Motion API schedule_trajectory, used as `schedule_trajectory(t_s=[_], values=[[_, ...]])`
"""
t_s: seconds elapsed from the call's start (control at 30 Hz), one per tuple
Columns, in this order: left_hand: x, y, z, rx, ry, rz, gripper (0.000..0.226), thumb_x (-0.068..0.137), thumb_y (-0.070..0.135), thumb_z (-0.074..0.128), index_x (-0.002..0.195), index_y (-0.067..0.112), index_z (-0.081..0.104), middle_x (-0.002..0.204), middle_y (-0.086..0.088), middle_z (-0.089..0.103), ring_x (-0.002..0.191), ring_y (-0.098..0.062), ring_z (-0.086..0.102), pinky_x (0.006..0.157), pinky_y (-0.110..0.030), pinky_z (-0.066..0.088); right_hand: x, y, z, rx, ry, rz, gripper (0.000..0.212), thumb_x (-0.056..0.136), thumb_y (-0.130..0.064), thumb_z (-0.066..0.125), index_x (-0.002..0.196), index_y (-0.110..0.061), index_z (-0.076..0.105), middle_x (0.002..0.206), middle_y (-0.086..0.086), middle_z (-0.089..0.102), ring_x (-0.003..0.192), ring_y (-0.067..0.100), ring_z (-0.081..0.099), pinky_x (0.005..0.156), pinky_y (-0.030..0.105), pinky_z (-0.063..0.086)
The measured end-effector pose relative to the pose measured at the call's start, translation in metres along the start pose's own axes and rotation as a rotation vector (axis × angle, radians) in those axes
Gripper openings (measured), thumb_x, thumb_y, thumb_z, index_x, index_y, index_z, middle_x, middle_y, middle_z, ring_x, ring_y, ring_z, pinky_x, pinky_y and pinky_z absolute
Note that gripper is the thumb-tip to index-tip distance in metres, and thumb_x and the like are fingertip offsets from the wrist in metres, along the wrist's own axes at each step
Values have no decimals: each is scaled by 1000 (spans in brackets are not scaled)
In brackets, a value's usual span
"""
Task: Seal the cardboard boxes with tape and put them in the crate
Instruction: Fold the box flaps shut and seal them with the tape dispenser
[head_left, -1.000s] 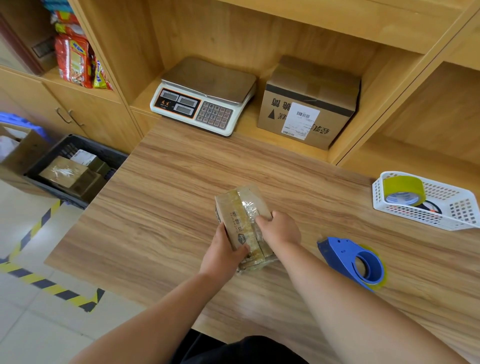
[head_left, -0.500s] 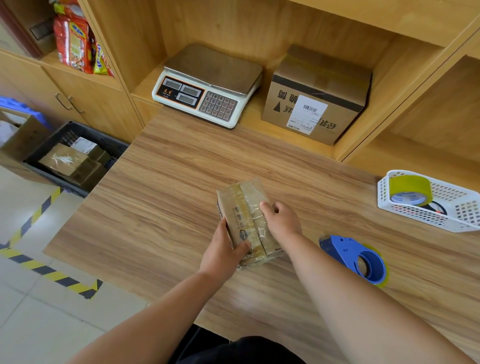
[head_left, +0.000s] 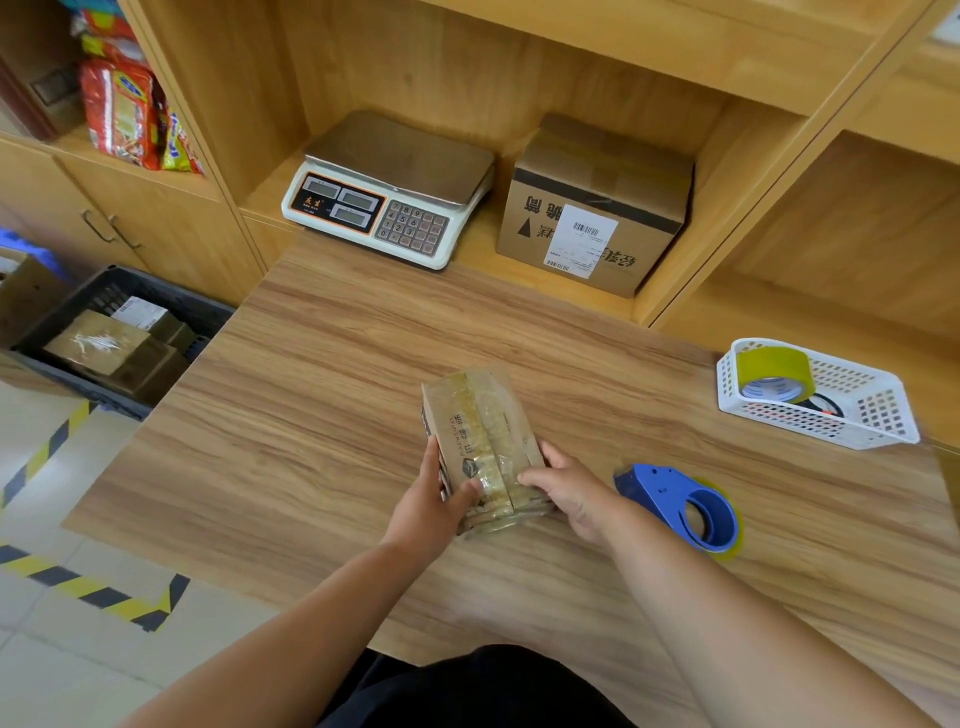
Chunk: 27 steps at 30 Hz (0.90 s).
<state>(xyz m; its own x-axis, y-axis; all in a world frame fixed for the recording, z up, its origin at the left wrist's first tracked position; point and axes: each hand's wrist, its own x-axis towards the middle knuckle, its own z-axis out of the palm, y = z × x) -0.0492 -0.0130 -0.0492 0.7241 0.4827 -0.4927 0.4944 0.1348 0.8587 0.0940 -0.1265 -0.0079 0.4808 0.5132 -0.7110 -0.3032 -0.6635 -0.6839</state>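
The left fingers (head_left: 435, 457) lay along the left side of the small cardboard box (head_left: 478, 423) with the thumb hooked over its top, so the left hand (head_left: 428, 501) gripped it. The right fingers (head_left: 530, 475) were curled onto the box's near right corner, and the right hand (head_left: 571, 493) held it from that side. The box lay on the counter (head_left: 311, 415) near its front edge, and glossy clear tape ran lengthwise over its top.

Just right of the right hand, a blue tape dispenser (head_left: 680, 504) lay flat on the wood-grain counter. Farther right, by the counter's edge, a white perforated basket (head_left: 878, 410) held a yellow-green tape roll (head_left: 774, 366) leaning upright.

Behind the counter, a light wooden shelf unit (head_left: 519, 62) rose against the wall. In its recess sat a white electronic scale (head_left: 389, 192), and beside it a larger cardboard box (head_left: 597, 208) with a barcode label. Red snack packets (head_left: 119, 114) filled a shelf to the far left, above cupboard doors (head_left: 67, 208) with metal handles.

Left of the counter, a black crate (head_left: 130, 283) stood on the pale tiled floor (head_left: 62, 675), with several taped boxes (head_left: 98, 338) inside. Yellow-and-black hazard tape (head_left: 93, 592) marked the floor.
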Motion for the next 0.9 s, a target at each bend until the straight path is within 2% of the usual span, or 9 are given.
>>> schedule_trajectory(t_s=[0.17, 0.3, 0.43, 0.5, 0.57, 0.67, 0.77, 0.83, 0.9], values=[[-5, 21, -7, 130, -102, 54, 106, 62, 52, 75, 143, 55, 7, 122, 26, 59, 112, -1, 58, 97, -37, 50, -9, 0, -1, -11, 56, -39, 57, 90, -8, 60, 141, -22, 41, 103, -8, 64, 98, 10, 62, 86, 26, 47], [-4, 39, -14, 137, -84, 70, 101, 66, 59, 70, 144, 55, 7, 122, 21, 60, 108, -1, 60, 96, -35, 50, -16, -11, -4, 35, 89, -89, 40, 93, -18, 59, 132, -23, 52, 107, -9, 66, 91, 2, 61, 64, 13, 44], [-3, 55, -19, 235, -41, 137, 61, 93, 45, 53, 145, 49, 20, 114, 8, 64, 101, -8, 61, 89, -30, 50, -22, -22, -10, 86, 134, -133, 34, 94, -24, 59, 126, -30, 50, 114, -13, 60, 82, -9, 53, 61, 6, 39], [-4, 59, -21, 257, -17, 166, 48, 97, 37, 47, 131, 64, 27, 114, 6, 65, 102, -10, 60, 89, -30, 49, -23, -26, -13, 98, 148, -148, 41, 93, -30, 60, 133, -27, 50, 119, -10, 61, 89, -2, 59, 73, 15, 48], [-3, 61, -24, 269, -11, 191, 53, 97, 32, 48, 117, 77, 28, 115, 7, 66, 105, -10, 60, 91, -31, 49, -25, -30, -15, 83, 166, -161, 50, 90, -36, 62, 137, -33, 45, 121, -9, 61, 95, 4, 61, 79, 25, 52], [-3, 70, -29, 285, 28, 222, 52, 97, 30, 48, 125, 71, 32, 108, 11, 68, 97, -9, 63, 86, -32, 52, -27, -34, -21, 3, 173, -209, 71, 81, -37, 73, 143, -39, 37, 125, -7, 59, 102, 11, 62, 85, 33, 54], [0, 81, -34, 359, 103, 256, 46, 97, 34, 46, 134, 59, 35, 100, 12, 65, 95, -8, 62, 81, -26, 49, -26, -34, -25, -93, 197, -257, 79, 76, -26, 78, 140, -48, 37, 97, -9, 62, 87, 11, 62, 84, 36, 55], [1, 89, -35, 408, 147, 269, 42, 98, 38, 45, 134, 57, 37, 108, 16, 61, 95, -10, 61, 75, -23, 47, -25, -35, -25, -121, 221, -305, 69, 78, -24, 77, 128, -58, 44, 78, -6, 53, 72, 12, 56, 76, 37, 54], [2, 94, -36, 424, 171, 271, 40, 98, 40, 45, 134, 55, 38, 119, 15, 61, 94, -9, 58, 69, -22, 43, -25, -36, -24, -126, 235, -338, 58, 79, -24, 76, 109, -66, 49, 75, -4, 50, 69, 13, 55, 72, 39, 55]])
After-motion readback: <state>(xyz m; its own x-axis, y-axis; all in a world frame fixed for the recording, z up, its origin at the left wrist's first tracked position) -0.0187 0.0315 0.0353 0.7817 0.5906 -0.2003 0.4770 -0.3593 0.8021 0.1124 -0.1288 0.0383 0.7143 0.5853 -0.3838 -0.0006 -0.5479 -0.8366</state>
